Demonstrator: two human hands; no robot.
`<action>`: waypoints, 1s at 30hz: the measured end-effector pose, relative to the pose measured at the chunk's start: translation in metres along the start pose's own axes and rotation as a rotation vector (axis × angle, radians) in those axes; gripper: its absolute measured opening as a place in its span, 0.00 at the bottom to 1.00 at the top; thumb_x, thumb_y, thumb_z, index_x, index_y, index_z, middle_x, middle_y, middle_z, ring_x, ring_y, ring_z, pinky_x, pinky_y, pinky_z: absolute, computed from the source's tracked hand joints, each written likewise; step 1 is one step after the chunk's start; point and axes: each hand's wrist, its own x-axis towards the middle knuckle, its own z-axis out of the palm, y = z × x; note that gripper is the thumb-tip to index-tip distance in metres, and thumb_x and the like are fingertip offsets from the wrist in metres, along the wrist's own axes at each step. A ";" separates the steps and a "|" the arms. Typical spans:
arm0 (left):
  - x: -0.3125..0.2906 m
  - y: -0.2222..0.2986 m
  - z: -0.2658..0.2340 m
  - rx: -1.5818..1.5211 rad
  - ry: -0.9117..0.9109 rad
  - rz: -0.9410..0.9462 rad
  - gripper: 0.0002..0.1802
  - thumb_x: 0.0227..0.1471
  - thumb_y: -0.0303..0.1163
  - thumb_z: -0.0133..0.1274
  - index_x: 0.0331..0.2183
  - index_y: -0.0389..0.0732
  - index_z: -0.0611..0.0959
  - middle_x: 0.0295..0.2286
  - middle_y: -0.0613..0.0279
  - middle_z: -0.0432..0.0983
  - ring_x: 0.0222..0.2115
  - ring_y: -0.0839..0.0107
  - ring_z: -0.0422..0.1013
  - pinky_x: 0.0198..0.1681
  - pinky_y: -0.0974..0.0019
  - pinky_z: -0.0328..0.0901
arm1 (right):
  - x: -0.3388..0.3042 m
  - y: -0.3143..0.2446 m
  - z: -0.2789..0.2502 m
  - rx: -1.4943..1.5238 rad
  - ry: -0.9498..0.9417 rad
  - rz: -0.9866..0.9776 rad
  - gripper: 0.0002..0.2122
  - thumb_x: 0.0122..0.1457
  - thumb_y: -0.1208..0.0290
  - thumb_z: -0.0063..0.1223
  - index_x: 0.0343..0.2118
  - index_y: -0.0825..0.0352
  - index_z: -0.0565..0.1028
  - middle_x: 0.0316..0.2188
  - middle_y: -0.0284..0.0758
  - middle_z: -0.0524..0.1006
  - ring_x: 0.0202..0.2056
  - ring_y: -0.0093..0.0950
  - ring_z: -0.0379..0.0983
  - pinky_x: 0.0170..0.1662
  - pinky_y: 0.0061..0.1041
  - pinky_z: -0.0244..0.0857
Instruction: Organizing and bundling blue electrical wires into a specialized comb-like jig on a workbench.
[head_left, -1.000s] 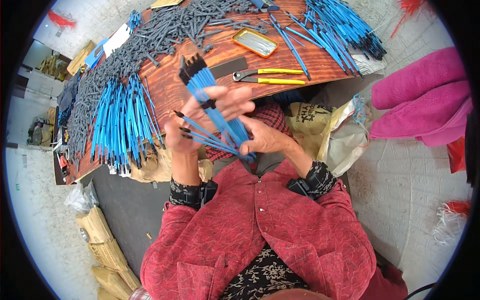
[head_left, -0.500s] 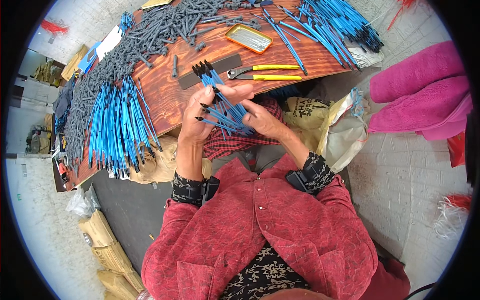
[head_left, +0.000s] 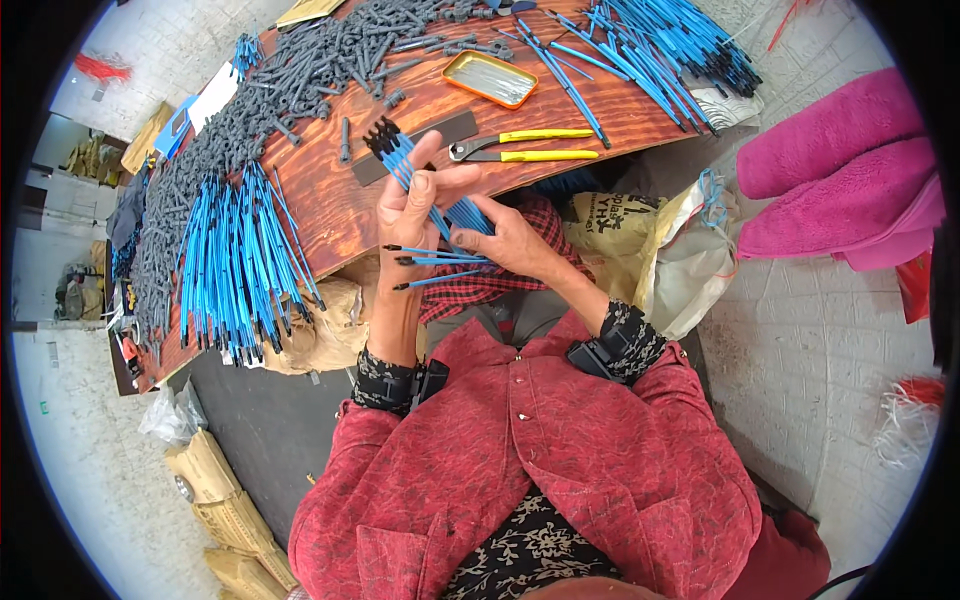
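Close in front of the table's near edge, my left hand (head_left: 408, 212) is closed round a bundle of thin blue rods (head_left: 400, 165) with black tips. The tips stick out beyond the fingers, toward the table. Against the other end of the bundle, my right hand (head_left: 512, 242) is closed on the rods, its thumb lying along them. A few separate blue rods (head_left: 440, 261) point left from under the right hand, their black ends just below my left palm. The far ends of the rods are hidden behind my right hand.
On the wooden table (head_left: 335, 215) lie yellow-handled pincers (head_left: 545, 155), a dark flat bar (head_left: 455, 128), and an orange-rimmed tin (head_left: 490, 79). Grey bolt-shaped pieces (head_left: 330, 60) are heaped at the far left. More blue rods (head_left: 240, 265) hang over the left edge; others (head_left: 680, 50) lie far right.
The rods in my left hand have gathered into a tighter bundle. A few rods now lie apart lower down, under my right hand. My right hand has shifted slightly left.
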 end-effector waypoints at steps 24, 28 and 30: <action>0.023 -0.011 -0.041 0.108 0.370 0.009 0.24 0.63 0.47 0.51 0.46 0.34 0.76 0.42 0.42 0.80 0.36 0.61 0.81 0.39 0.62 0.78 | -0.015 -0.028 -0.030 -0.790 0.142 -0.191 0.12 0.57 0.59 0.56 0.38 0.63 0.78 0.33 0.39 0.80 0.35 0.42 0.78 0.36 0.41 0.70; 0.025 -0.016 -0.058 0.022 0.260 0.010 0.24 0.62 0.45 0.53 0.49 0.33 0.75 0.43 0.40 0.79 0.38 0.58 0.81 0.40 0.60 0.78 | 0.000 -0.037 -0.098 -1.082 0.570 -0.160 0.10 0.58 0.62 0.55 0.28 0.63 0.77 0.28 0.38 0.78 0.29 0.37 0.77 0.27 0.37 0.68; 0.024 -0.010 -0.045 0.053 0.270 0.005 0.24 0.62 0.44 0.53 0.48 0.33 0.75 0.44 0.39 0.79 0.38 0.57 0.81 0.40 0.60 0.78 | 0.018 -0.038 -0.134 -1.049 0.800 -0.202 0.10 0.57 0.62 0.55 0.27 0.64 0.76 0.28 0.40 0.79 0.29 0.42 0.77 0.30 0.41 0.71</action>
